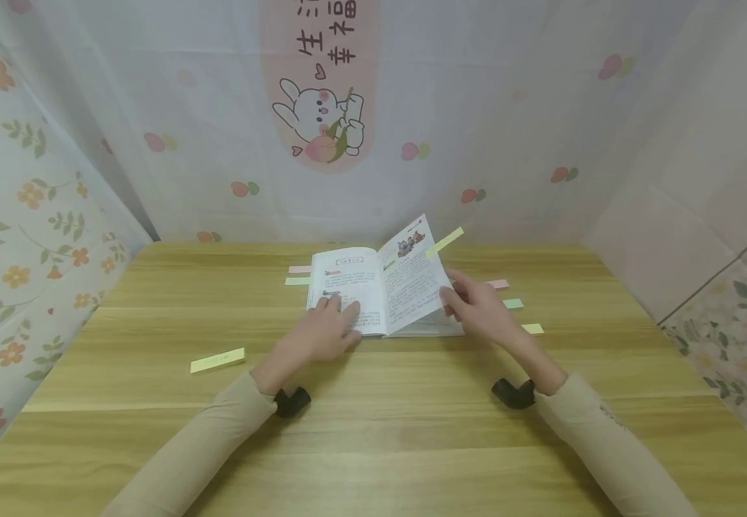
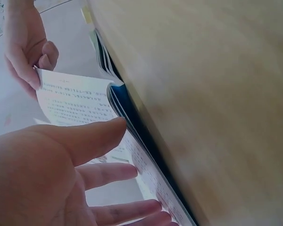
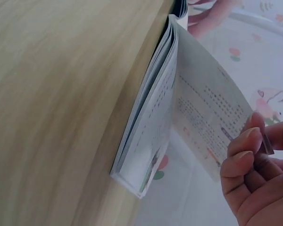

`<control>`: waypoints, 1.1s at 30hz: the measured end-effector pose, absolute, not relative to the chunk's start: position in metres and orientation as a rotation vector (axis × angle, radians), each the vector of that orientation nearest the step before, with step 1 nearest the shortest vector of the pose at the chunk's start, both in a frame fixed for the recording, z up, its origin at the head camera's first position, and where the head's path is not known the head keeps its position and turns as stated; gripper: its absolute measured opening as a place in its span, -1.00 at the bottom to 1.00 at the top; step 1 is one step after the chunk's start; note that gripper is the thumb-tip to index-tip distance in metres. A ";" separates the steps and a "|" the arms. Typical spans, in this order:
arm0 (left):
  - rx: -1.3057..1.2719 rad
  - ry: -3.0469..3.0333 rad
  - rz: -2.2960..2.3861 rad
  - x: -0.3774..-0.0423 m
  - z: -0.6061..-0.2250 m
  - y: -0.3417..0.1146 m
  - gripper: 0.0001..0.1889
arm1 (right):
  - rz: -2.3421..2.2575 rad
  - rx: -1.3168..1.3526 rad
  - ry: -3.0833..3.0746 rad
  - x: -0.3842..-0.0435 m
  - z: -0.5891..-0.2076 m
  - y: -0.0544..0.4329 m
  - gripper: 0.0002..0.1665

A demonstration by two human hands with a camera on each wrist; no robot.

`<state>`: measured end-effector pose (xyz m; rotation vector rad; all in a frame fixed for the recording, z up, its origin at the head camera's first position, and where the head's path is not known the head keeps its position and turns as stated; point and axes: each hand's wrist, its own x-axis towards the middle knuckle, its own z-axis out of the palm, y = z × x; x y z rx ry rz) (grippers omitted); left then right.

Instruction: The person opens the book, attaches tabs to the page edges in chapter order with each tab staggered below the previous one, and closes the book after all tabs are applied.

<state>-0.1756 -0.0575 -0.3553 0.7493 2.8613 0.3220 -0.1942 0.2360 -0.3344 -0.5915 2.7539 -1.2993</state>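
Observation:
An open book [image 1: 348, 276] with printed text lies on the wooden table. With spread, fairly straight fingers, my left hand [image 1: 325, 330] rests on its left page near the lower edge. My right hand [image 1: 480, 309] pinches the outer edge of a page [image 1: 412, 280] lifted from the right half; its curled fingers [image 3: 240, 165] show in the right wrist view. A yellow sticky strip [image 1: 444, 243] juts out from the top of that lifted page. More pages lie flat beneath it, partly hidden.
A loose yellow strip [image 1: 217, 360] lies on the table left of the book. Pink and green tabs [image 1: 298, 281] stick out at the book's left side. On its right are pink, green [image 1: 513, 304] and yellow tabs. A printed cloth [image 1: 205, 129] hangs behind the table.

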 end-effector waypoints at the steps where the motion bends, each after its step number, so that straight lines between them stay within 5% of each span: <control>1: 0.758 2.866 0.324 -0.176 -0.355 -0.058 -0.46 | -1.310 -0.601 2.753 -0.194 -0.334 0.235 -0.44; 33: 0.649 2.967 0.939 -0.195 -0.329 -0.036 -0.39 | -1.135 -0.932 2.865 -0.203 -0.332 0.195 -0.20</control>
